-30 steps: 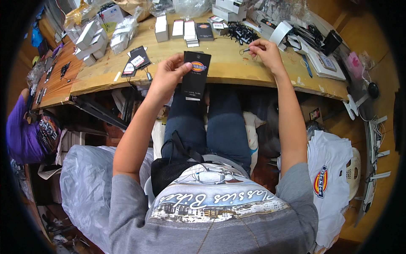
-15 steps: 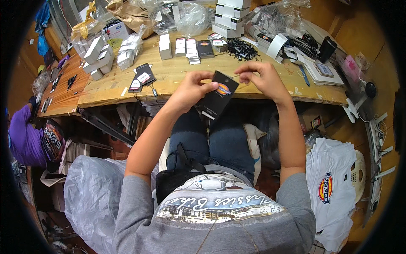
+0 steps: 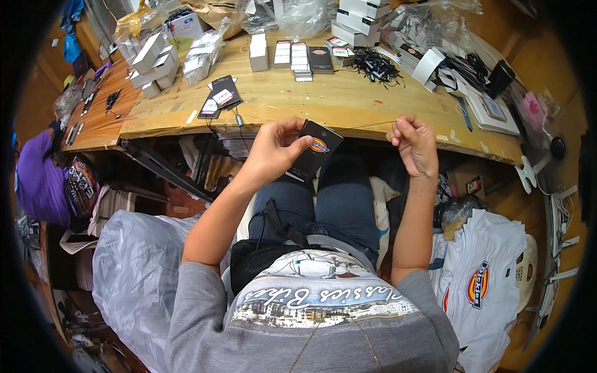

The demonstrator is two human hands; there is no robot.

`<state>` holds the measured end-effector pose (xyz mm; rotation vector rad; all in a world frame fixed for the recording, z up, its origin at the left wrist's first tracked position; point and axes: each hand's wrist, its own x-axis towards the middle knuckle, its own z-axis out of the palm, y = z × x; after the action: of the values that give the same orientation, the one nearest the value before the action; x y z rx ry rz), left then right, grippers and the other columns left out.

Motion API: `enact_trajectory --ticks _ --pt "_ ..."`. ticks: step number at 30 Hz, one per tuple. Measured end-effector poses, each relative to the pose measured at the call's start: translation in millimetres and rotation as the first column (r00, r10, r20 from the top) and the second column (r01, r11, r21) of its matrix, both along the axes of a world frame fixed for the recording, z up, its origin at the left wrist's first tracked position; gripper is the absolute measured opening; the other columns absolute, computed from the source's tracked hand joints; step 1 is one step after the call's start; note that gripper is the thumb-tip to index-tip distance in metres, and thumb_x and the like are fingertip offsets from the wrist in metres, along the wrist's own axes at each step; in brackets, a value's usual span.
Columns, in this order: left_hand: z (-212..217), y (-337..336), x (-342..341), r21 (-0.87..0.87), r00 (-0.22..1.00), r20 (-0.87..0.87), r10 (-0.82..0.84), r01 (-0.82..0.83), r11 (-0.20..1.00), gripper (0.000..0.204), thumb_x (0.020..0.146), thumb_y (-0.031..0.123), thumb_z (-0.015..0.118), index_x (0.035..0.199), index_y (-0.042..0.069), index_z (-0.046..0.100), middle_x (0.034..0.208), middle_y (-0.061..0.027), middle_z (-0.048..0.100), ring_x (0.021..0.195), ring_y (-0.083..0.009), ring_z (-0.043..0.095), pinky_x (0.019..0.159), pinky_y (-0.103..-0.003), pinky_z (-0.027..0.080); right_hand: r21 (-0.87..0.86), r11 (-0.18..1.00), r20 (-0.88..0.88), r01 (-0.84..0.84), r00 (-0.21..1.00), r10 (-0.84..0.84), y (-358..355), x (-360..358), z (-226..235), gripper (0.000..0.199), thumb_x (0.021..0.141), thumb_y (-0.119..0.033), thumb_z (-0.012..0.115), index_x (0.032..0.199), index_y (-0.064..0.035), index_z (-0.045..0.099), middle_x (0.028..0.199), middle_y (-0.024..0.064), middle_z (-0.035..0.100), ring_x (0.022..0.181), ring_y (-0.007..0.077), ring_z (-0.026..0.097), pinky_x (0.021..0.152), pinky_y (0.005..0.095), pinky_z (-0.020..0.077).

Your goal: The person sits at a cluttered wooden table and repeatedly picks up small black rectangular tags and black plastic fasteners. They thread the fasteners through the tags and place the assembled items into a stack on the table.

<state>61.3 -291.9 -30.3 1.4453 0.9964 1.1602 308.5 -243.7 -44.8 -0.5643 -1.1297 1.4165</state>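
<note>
My left hand (image 3: 273, 149) grips a black rectangular tag (image 3: 317, 154) with a small coloured emblem, held over my lap just below the edge of the wooden table (image 3: 323, 99). A thin string (image 3: 364, 126) runs from the tag's top to my right hand (image 3: 413, 142), which pinches its end with the fingers closed. A pile of black strings (image 3: 376, 63) lies on the table beyond my right hand. Stacks of black and white tags (image 3: 298, 57) sit at the table's middle back.
Two more black tags (image 3: 217, 99) lie near the table's left edge. White boxes (image 3: 360, 18) and clear plastic bags (image 3: 298, 13) fill the back. A grey plastic sack (image 3: 134, 261) is at my left, folded white shirts (image 3: 482, 280) at my right. A person in purple (image 3: 37, 180) sits far left.
Both hands came back from the table toward my lap with the tag. The right hand then drew away to the right, pulling a string taut from the tag.
</note>
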Motion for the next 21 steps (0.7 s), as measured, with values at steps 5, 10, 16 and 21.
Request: enact_trajectory --ticks 5,10,16,21 --pt "-18 -1 2 -0.007 1.0 -0.002 0.023 -0.023 1.0 0.013 0.074 -0.001 0.054 0.087 -0.005 0.053 0.078 -0.0046 0.058 0.072 -0.0072 0.053 0.066 -0.02 0.042 -0.033 0.953 -0.418 -0.301 0.87 0.26 -3 -17 -9 0.01 0.078 -0.018 0.055 0.078 -0.0073 0.055 0.07 0.0022 0.053 0.065 0.014 0.051 0.063 0.0292 0.0421" --pt "-27 -3 7 -0.048 0.998 0.059 0.035 -0.032 0.998 0.013 0.074 -0.001 0.053 0.086 -0.005 0.053 0.078 -0.0043 0.058 0.071 -0.0063 0.053 0.065 -0.019 0.042 -0.155 0.948 -0.541 -0.279 0.827 0.155 -6 -40 -2 0.012 0.08 -0.02 0.052 0.08 -0.0086 0.055 0.077 0.002 0.054 0.071 0.0155 0.051 0.069 0.033 0.0442" --pt "-30 -5 5 -0.077 0.994 0.097 0.056 -0.049 0.996 0.008 0.077 0.001 0.05 0.084 -0.003 0.049 0.078 -0.0024 0.055 0.07 -0.005 0.05 0.064 -0.019 0.04 -0.078 0.921 -0.273 -0.383 0.896 0.349 21 -34 14 0.01 0.081 -0.018 0.05 0.08 -0.008 0.05 0.065 -0.0003 0.046 0.059 0.0097 0.046 0.056 0.022 0.0408" --pt "-29 -8 -5 -0.033 0.977 0.207 -0.041 0.049 0.998 0.009 0.081 0.003 0.045 0.089 -0.001 0.043 0.085 -0.0026 0.05 0.08 -0.0059 0.045 0.073 -0.02 0.036 0.448 0.853 0.68 0.266 0.518 -0.519 132 -49 21 0.023 0.075 -0.027 0.053 0.085 -0.007 0.059 0.07 0.0061 0.058 0.064 0.0161 0.054 0.059 0.0266 0.0418"
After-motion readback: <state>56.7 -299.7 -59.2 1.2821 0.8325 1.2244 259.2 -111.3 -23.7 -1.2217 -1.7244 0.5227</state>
